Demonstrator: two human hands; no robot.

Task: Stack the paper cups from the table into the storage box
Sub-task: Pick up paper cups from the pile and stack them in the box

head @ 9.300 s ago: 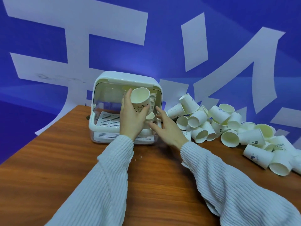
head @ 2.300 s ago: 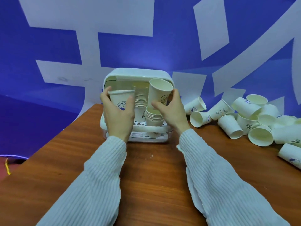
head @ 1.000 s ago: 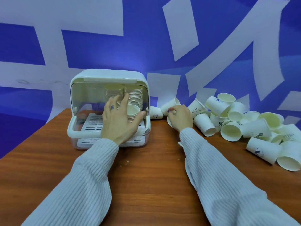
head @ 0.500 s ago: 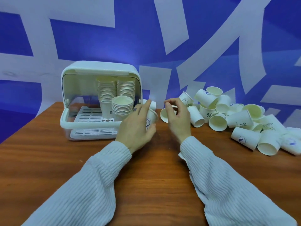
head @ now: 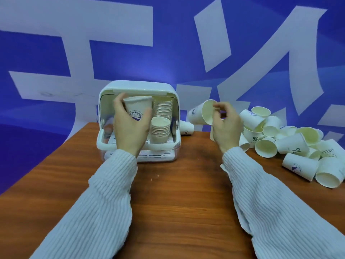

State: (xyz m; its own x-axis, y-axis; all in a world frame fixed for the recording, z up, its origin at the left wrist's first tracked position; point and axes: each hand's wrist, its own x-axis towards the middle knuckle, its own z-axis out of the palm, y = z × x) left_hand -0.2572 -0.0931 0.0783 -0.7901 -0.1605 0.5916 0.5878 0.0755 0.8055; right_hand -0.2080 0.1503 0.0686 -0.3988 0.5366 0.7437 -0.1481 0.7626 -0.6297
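At the box's open front, your left hand (head: 130,126) is gripping an upright cup (head: 137,109), and your right hand (head: 225,124) is pinching a tipped cup (head: 202,113) by its rim. Next, I think, each needs lowering straight onto a stack. Inside the storage box (head: 139,88) a short stack (head: 160,129) and a tall stack (head: 164,109) are standing; many cups (head: 291,144) are lying on the worktop (head: 177,193).

Matt white paper cups (head: 291,144) lie on a smooth reddish wood-grain desk (head: 179,199) beside a glossy white plastic storage box (head: 138,88), and ribbed knit cloth sleeves (head: 276,212) cover both arms.
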